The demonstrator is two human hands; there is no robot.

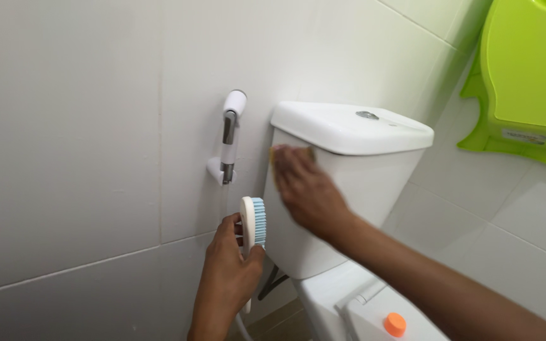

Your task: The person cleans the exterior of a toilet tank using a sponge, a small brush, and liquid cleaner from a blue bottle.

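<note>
At the centre of the frame you see a plain white toilet tank (349, 189) with a small grey button (367, 115) on its lid. Your right hand (308, 189) covers a yellow sponge (275, 158). Your left hand (229, 265) grips a brush (253, 222) with a cream back and light blue bristles. Left of centre hangs a white and grey sprayer (230, 129). The wall tiles (64, 139) are pale off-white with thin grey lines. At the upper right is a bright lime green plastic seat (526, 69); at the bottom, an orange cap (395, 324).
</note>
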